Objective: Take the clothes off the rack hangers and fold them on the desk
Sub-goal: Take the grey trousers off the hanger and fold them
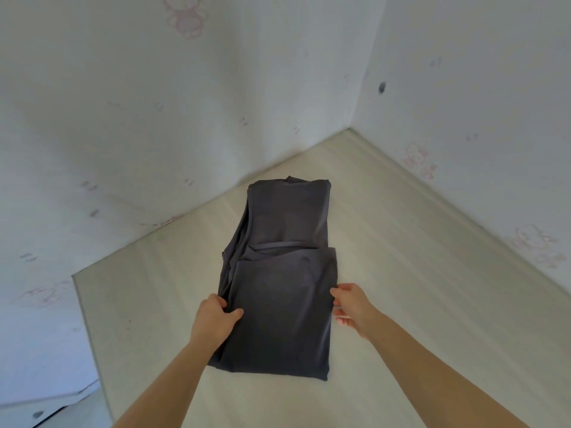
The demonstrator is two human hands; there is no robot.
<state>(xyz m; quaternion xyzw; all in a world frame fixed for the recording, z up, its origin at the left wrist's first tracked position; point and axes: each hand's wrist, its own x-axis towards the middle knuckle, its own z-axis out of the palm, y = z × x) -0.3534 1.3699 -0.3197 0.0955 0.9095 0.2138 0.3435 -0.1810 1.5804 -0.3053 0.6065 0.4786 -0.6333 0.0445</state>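
garment: dark grey garment (278, 273), half folded, flat mid-worktop (401, 288)
left hand (213, 319): fingers pinching its 9 o'clock edge
right hand (352, 307): fingers loose at 3 o'clock edge, gripping nothing

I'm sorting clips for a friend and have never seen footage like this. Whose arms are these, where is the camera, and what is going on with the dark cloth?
There is no machine here: the arms belong to a person wearing a wide-angle camera on the head, looking forward and down, so you see the scene roughly as they do. The pale surface is a desk set into a corner between two white papered walls. On it lies a dark grey garment, already folded into a long narrow shape. The left hand grips its left edge, thumb on top of the cloth. The right hand is at the right edge, its fingers touching the fabric; whether it actually grips is hard to tell.
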